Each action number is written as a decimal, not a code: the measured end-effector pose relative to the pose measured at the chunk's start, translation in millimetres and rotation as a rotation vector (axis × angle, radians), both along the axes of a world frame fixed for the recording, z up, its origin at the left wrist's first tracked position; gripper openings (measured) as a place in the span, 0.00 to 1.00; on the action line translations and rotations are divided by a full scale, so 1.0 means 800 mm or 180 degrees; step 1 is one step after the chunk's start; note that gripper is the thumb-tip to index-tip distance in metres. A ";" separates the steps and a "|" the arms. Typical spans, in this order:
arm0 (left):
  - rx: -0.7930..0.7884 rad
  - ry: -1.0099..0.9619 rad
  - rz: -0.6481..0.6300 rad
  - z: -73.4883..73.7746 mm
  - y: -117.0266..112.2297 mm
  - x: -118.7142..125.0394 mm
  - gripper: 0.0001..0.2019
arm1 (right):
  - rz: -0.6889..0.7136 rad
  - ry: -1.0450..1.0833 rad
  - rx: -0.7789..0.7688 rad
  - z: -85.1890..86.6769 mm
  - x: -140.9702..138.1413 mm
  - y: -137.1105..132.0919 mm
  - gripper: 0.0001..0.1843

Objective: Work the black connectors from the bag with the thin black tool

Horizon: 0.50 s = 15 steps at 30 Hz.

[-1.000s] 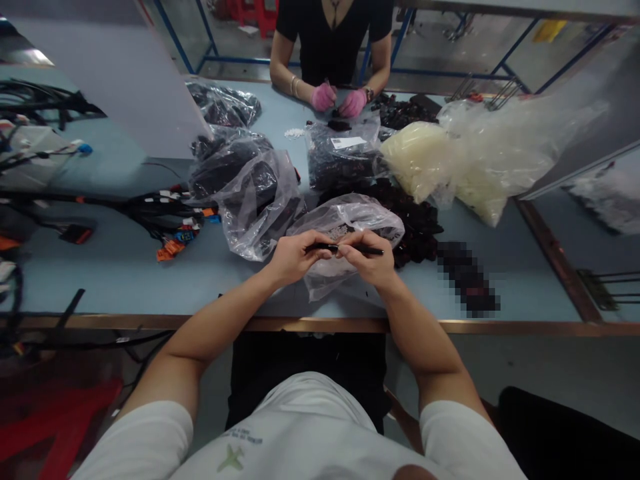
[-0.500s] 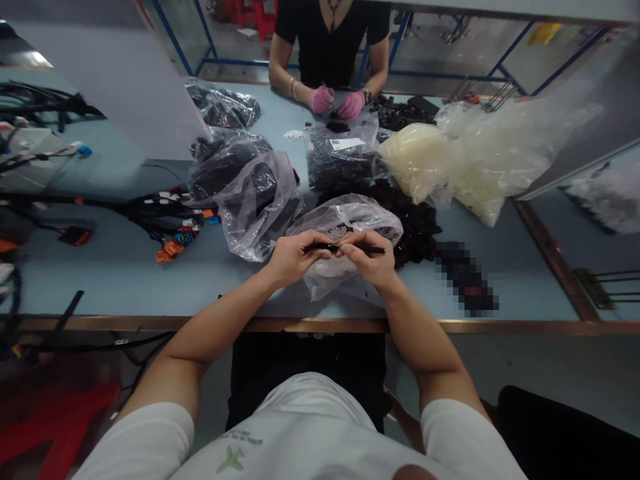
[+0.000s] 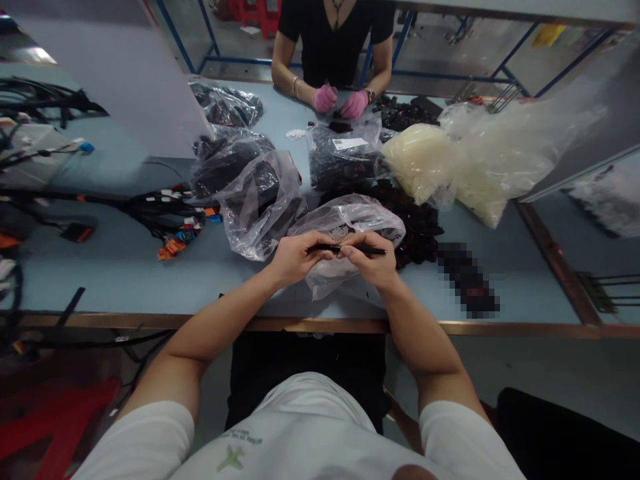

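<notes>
We are barely shifting since the earlier frame: our left fingers (image 3: 320, 238) and right fingers (image 3: 355, 254) are pinching a black rod (image 3: 376, 251), its long axis running crosswise, one end pointing right. Beneath and beyond our fingers, an open clear bag (image 3: 371, 211) is holding small pale pieces (image 3: 337, 231).

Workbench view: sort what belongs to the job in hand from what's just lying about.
Seemingly in the job:
slim black thing (one or two, unclear), in the left hand and right hand
open plastic bag below the hands
perhaps the heaped black parts

Seemingly just lying about:
wire bundle
orange plugs
pale yellow bag
</notes>
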<state>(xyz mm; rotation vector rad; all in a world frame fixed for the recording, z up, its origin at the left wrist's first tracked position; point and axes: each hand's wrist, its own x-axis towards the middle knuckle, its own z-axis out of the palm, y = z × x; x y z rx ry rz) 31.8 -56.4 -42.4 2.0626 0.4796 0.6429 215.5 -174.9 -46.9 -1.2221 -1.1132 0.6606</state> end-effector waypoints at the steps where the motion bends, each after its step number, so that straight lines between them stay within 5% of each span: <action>1: 0.0021 0.0004 -0.0005 0.000 0.000 0.000 0.15 | 0.0015 -0.0004 0.0016 0.000 0.001 0.000 0.17; 9: 0.0056 -0.0074 0.0195 -0.007 0.004 0.000 0.19 | -0.0233 -0.0693 0.0306 0.011 0.015 -0.007 0.14; 15: -0.0020 -0.0153 0.0197 -0.004 0.002 0.000 0.22 | 0.0182 -0.1509 0.0006 0.021 0.022 -0.005 0.10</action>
